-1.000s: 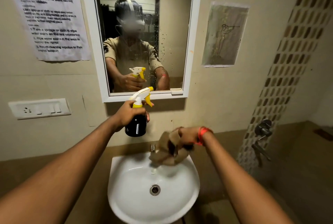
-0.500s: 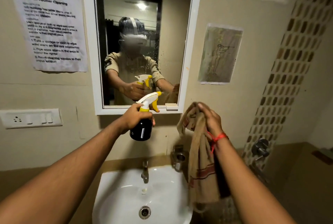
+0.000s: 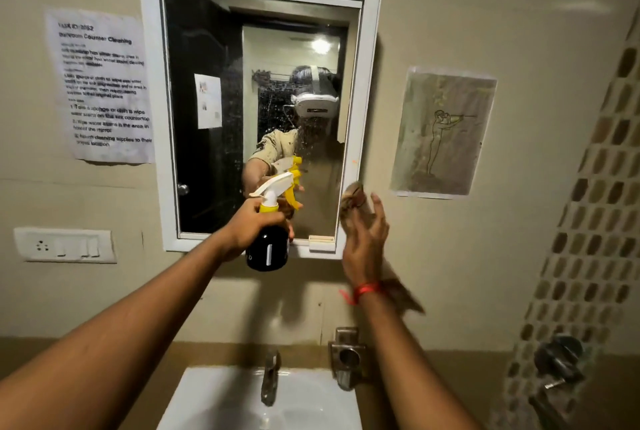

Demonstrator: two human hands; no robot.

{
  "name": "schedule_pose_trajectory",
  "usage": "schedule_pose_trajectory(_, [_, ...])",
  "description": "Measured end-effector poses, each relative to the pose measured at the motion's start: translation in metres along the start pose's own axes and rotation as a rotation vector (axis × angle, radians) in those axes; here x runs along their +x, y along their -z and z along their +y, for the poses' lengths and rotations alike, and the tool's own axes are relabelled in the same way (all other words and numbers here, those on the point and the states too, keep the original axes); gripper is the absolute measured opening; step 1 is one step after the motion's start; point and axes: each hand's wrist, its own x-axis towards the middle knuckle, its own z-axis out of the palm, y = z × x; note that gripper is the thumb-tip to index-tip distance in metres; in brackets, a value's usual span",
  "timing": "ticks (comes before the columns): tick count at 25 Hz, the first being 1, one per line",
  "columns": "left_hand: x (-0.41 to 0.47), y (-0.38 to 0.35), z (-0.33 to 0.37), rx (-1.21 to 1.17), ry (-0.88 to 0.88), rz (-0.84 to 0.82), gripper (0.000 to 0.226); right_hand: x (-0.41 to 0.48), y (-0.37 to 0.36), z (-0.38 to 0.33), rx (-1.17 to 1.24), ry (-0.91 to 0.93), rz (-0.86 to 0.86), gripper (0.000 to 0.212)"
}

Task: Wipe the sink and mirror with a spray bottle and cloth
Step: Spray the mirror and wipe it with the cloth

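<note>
The mirror (image 3: 256, 111), hanging on the wall above the sink (image 3: 225, 402), is showing droplets across its glass, so both arms are reaching up toward it. The left hand (image 3: 247, 225) is wrapping closed around the neck of the spray bottle (image 3: 268, 239), aiming the nozzle at the glass. The right hand (image 3: 363, 242), fingers loosely spread, is pressing the cloth (image 3: 351, 201) toward the mirror's lower right edge, apparently for wiping.
</note>
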Motion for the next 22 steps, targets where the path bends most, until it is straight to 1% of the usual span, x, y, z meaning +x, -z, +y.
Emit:
schedule_pose_trajectory(1, [-0.001, 0.001, -0.001, 0.018, 0.009, 0.006, 0.016, -0.006, -0.012, 0.006, -0.060, 0.016, -0.036, 0.024])
schedule_pose_trajectory(2, [-0.002, 0.002, 0.000, 0.042, 0.010, 0.009, 0.010, -0.008, -0.021, 0.010, -0.076, -0.011, -0.060, 0.020])
schedule_pose_trajectory(4, [0.000, 0.007, 0.002, 0.101, -0.001, 0.018, 0.014, -0.006, -0.031, 0.014, -0.052, -0.047, -0.068, 0.018])
schedule_pose_trajectory(6, [0.005, 0.012, 0.005, 0.105, -0.021, 0.026, 0.015, 0.011, -0.034, 0.011, -0.040, 0.015, -0.030, 0.019])
schedule_pose_trajectory(8, [0.012, 0.015, 0.014, 0.090, -0.062, 0.023, 0.012, 0.057, -0.030, -0.003, -0.039, 0.119, 0.029, 0.018])
schedule_pose_trajectory(10, [0.016, 0.019, 0.027, 0.074, -0.098, 0.020, 0.009, 0.123, -0.022, -0.030, -0.012, 0.185, 0.061, 0.018])
schedule_pose_trajectory(12, [0.020, 0.026, 0.040, 0.052, -0.130, 0.018, 0.018, 0.190, -0.012, -0.059, 0.007, 0.246, 0.085, 0.021])
schedule_pose_trajectory(13, [0.022, 0.031, 0.047, 0.054, -0.144, 0.027, 0.017, 0.221, -0.008, -0.072, -0.001, 0.280, 0.104, 0.023])
schedule_pose_trajectory(14, [0.024, 0.034, 0.053, 0.057, -0.159, 0.034, 0.015, 0.250, -0.004, -0.083, -0.010, 0.297, 0.115, 0.025])
schedule_pose_trajectory(17, [0.029, 0.043, 0.062, 0.075, -0.181, 0.059, 0.018, 0.319, 0.010, -0.115, -0.019, 0.300, 0.131, 0.026])
schedule_pose_trajectory(20, [0.025, 0.045, 0.061, 0.050, -0.171, 0.076, 0.019, 0.337, 0.015, -0.131, -0.036, 0.281, 0.124, 0.027])
schedule_pose_trajectory(22, [0.022, 0.040, 0.058, 0.026, -0.153, 0.070, 0.016, 0.314, 0.010, -0.121, -0.048, 0.279, 0.132, 0.027])
